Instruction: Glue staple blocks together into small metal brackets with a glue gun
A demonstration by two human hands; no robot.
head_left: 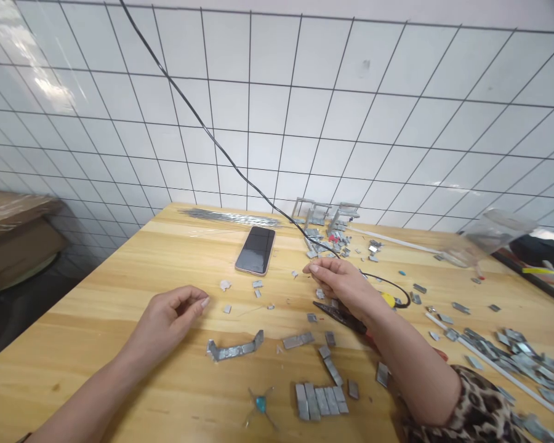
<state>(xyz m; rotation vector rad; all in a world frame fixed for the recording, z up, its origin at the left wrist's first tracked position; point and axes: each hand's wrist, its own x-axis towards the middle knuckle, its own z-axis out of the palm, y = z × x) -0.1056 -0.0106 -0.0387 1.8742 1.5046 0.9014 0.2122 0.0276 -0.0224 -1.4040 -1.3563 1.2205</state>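
The left hand hangs above the left part of the table, fingers curled and thumb drawn in toward the index finger; whether anything sits between those tips I cannot tell. The right hand, whose forearm comes out of a leopard-print sleeve, pinches thumb and forefinger together farther to the right, and the frame is too coarse to tell if a small thing is gripped there. A small metal piece lies just left of the right fingertips. Under the right wrist lie dark-nosed pliers, partly covered by the arm. Nearest the left hand are a pale scrap and a little metal plate, both to its right. On the near side, in the middle, a metal strip with upturned ends lies left of a row of metal blocks, and nearer still sits a blue-centred piece with four thin legs. On the far side, a phone lies in front of a bundle of thin rods, with metal frames to the right. A black cord slants down across the tiled wall. At the right are a heap of metal pieces and a clear container.
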